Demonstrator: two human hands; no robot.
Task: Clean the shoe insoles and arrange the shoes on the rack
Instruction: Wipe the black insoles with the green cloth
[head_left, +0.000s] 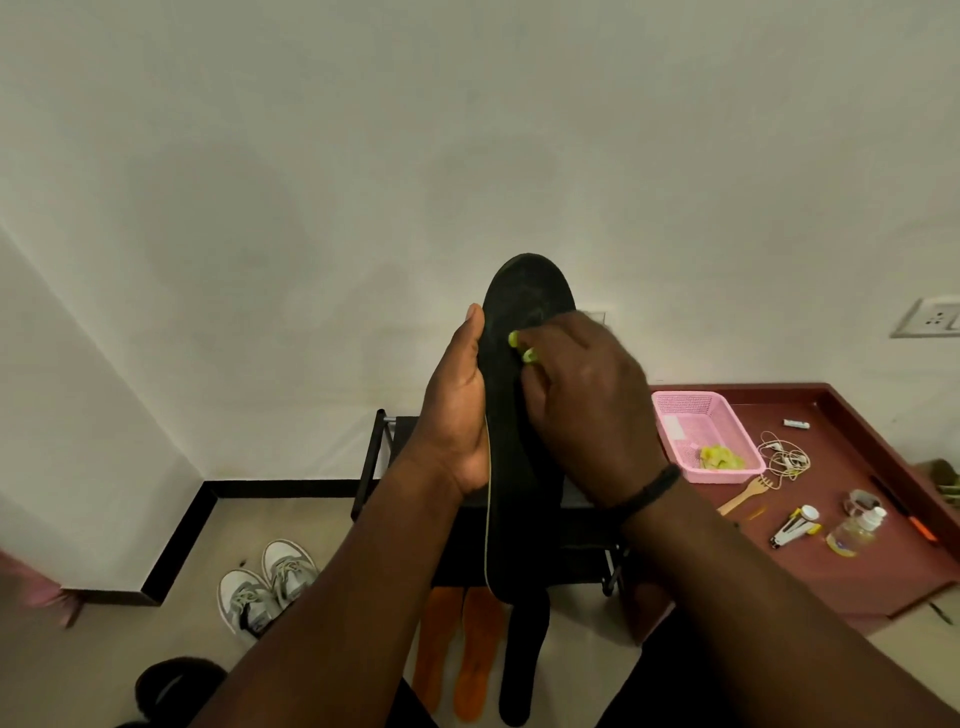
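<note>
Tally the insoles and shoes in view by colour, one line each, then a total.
Black insoles: 2, one held up by the left hand and wiped by the right hand at, one on the floor
Orange insoles: 2
Grey and white shoes: 2
Total: 6

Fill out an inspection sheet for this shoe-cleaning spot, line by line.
Surface: beige floor; maroon table at right.
Job's things: black insole held upright; two orange insoles and a black one on the floor; grey sneakers; black shoe rack.
Clutter: pink basket, stapler, bottle, wooden fork.
Hands: left hand grips the insole; right hand pinches something yellow-green against it.
Cables: earphones on the table.
Surroundings: white wall, wall socket.
</note>
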